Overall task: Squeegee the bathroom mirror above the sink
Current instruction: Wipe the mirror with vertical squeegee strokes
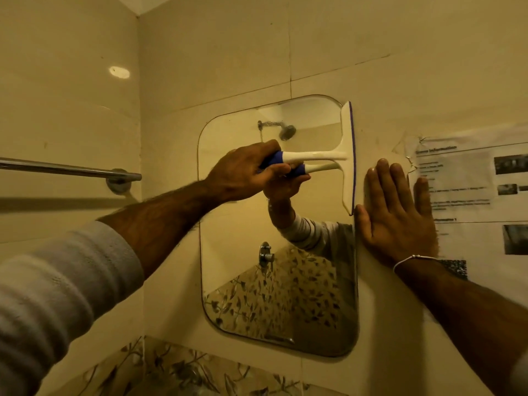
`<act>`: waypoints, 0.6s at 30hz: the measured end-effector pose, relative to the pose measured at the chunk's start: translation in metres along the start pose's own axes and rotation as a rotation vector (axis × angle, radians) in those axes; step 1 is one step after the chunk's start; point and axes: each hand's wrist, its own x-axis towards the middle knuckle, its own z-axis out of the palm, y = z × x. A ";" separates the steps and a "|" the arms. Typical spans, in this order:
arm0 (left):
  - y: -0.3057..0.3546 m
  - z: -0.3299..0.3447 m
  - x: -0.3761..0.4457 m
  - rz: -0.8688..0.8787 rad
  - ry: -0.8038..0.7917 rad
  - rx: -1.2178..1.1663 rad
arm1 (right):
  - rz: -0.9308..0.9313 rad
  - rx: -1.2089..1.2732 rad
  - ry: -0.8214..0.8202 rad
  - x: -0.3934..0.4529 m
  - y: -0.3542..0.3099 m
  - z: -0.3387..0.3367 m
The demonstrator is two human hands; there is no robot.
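Observation:
A rounded rectangular mirror (245, 267) hangs on the tiled wall at the centre of the head view. My left hand (243, 174) grips the blue handle of a white squeegee (347, 155). Its blade stands vertical along the mirror's upper right edge. My right hand (397, 215) presses flat with straight fingers on the wall just right of the mirror, beside the blade's lower end. The mirror reflects my hand, the squeegee handle, a shower head and a tap.
A metal towel rail (65, 168) runs along the left wall. A printed paper sheet (471, 195) is stuck to the wall right of my right hand. Patterned leaf tiles (183, 367) lie below the mirror.

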 end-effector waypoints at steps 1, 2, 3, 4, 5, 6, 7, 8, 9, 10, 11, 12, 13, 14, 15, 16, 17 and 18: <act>-0.001 0.001 0.000 0.002 0.001 -0.006 | -0.002 -0.003 0.001 0.000 0.000 0.000; -0.002 0.002 0.001 0.001 0.002 -0.017 | -0.006 -0.007 0.001 0.000 0.000 0.000; -0.004 0.002 0.001 0.001 0.002 -0.028 | -0.009 -0.012 -0.001 0.000 0.000 0.000; -0.005 0.003 0.002 0.002 -0.001 -0.034 | -0.012 -0.017 -0.005 0.000 0.000 0.000; -0.005 0.003 0.002 0.004 -0.007 -0.037 | -0.013 -0.021 -0.010 0.000 0.000 0.000; -0.005 0.004 0.002 0.005 -0.014 -0.041 | -0.013 -0.022 -0.017 -0.001 0.000 0.000; -0.004 0.004 0.003 0.008 -0.019 -0.045 | -0.010 -0.022 -0.022 -0.001 0.000 -0.001; -0.004 0.005 0.003 0.010 -0.023 -0.046 | -0.007 -0.021 -0.027 -0.001 0.000 -0.001; -0.005 0.005 0.004 0.013 -0.025 -0.045 | -0.004 -0.019 -0.033 -0.001 0.001 -0.001; -0.006 0.005 0.004 0.011 -0.028 -0.042 | -0.003 -0.015 -0.035 -0.002 0.000 0.000; -0.007 0.005 0.004 0.010 -0.033 -0.041 | -0.003 -0.011 -0.035 -0.002 0.001 0.000; -0.009 0.005 0.003 0.010 -0.038 -0.044 | -0.004 -0.011 -0.036 -0.002 0.001 0.000; -0.011 0.005 0.003 0.010 -0.044 -0.048 | -0.004 -0.012 -0.036 -0.002 0.001 0.000; -0.013 0.004 0.001 0.009 -0.050 -0.054 | -0.003 -0.012 -0.037 -0.002 0.001 0.000; -0.014 0.003 0.000 0.007 -0.054 -0.063 | -0.003 -0.011 -0.036 -0.001 0.001 0.000; -0.017 0.003 -0.002 0.000 -0.055 -0.075 | -0.004 -0.010 -0.035 -0.001 0.001 0.000; -0.020 0.002 -0.004 -0.009 -0.053 -0.091 | -0.006 -0.008 -0.034 -0.001 0.001 0.000; -0.025 0.002 -0.006 -0.020 -0.051 -0.107 | -0.008 -0.006 -0.033 -0.002 0.001 0.000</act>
